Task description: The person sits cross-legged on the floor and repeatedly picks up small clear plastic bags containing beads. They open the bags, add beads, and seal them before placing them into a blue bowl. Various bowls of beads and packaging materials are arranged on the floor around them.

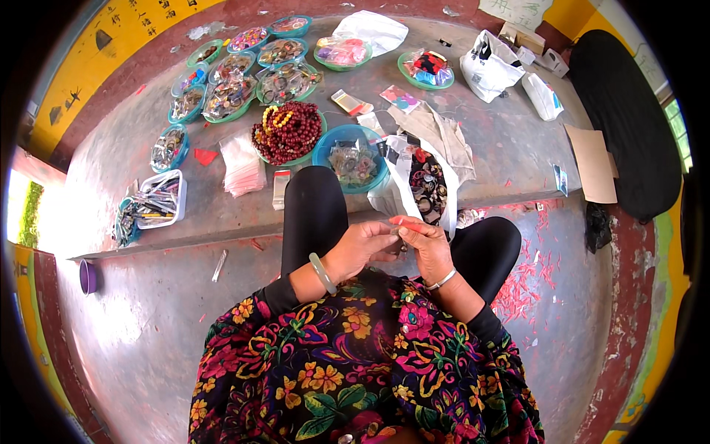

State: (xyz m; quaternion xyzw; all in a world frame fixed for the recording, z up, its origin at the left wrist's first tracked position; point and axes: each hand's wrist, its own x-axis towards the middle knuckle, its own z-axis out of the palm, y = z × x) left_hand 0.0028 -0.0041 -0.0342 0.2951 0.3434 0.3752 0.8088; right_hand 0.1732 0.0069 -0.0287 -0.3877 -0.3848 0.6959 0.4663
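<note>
We held a small greyish piece (397, 232), too small to make out, between our two hands, above our lap. Our left hand (362, 248) pinched it between thumb and fingers, and our right hand (430, 251) met it from the other side, thumb and forefinger closed on it too. In front of us a white plastic bag (399, 175) gaped over dark mixed trinkets (429, 185), with a blue basin (347, 137) of small packets beside it and dark red beads (288, 135) farther left
</note>
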